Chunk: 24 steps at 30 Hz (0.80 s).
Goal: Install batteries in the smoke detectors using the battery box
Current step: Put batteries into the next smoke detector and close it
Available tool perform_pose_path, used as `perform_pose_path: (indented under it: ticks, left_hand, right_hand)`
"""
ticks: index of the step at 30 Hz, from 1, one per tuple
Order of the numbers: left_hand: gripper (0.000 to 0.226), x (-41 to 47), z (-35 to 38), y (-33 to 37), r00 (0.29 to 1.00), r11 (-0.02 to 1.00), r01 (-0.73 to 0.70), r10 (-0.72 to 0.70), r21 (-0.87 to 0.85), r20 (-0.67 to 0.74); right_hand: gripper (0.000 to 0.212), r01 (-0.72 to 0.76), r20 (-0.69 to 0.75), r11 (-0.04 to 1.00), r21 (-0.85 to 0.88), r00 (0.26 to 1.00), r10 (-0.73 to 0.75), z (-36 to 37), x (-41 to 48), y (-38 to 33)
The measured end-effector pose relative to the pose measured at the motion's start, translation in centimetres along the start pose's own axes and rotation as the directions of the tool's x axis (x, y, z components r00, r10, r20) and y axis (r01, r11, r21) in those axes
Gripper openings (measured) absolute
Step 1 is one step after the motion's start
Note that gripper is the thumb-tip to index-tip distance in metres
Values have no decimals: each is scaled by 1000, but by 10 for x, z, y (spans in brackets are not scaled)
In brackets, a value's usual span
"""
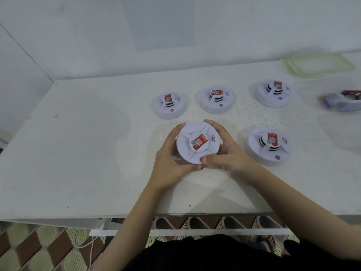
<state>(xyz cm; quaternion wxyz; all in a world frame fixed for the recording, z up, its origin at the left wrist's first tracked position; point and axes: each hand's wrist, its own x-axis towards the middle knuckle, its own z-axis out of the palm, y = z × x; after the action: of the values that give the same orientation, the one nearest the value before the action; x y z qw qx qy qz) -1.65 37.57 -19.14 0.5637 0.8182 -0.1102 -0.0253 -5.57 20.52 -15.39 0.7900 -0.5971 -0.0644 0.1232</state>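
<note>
Carefully: your left grip [172, 155] and right grip [226, 153] both clasp the smoke detector [197, 142] over the surface [78, 153]; twisting it unevenly could jam the base or let it slip free.

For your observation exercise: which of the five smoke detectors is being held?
The detector nearest the person, gripped between the left hand and right hand; the other four sit untouched on the table.

White, red-labelled smoke detector [197, 143] nearest — four detectors [216, 99] rest dome-up nearby; battery box [340, 101] far right, blurred.
</note>
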Motion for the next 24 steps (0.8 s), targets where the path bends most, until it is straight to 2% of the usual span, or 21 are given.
perform_pose_path:
  ticks: [2, 5, 9, 15, 19, 24]
  left_hand:
    - [86, -3, -4, 7, 998, 999, -42, 43, 22, -39]
    - [80, -3, -12, 9, 996, 993, -87, 84, 76, 43]
    - [85, -5, -17, 11, 993, 995, -94, 95, -12, 63]
    - [88, -10, -13, 18, 996, 1000, -15, 15, 4, 86]
    - [103, -15, -18, 19, 997, 1000, -3, 5, -22, 74]
    - [97, -15, -17, 23, 997, 999, -19, 22, -47, 74]
  right_hand:
    - [82, -6, -2, 1000, 5, 1000, 6, 0, 0, 0]
    - [83, -12, -8, 1000, 7, 1000, 12, 1, 0, -1]
    - [83, -18, -7, 1000, 11, 1000, 18, 1, 0, -1]
    - [83, -10, -13, 1000, 7, 1000, 10, 0, -1, -1]
    - [83, -7, -24, 1000, -3, 1000, 7, 1, -1, -1]
    - [83, -10, -29, 1000, -11, 1000, 10, 1, -2, -1]
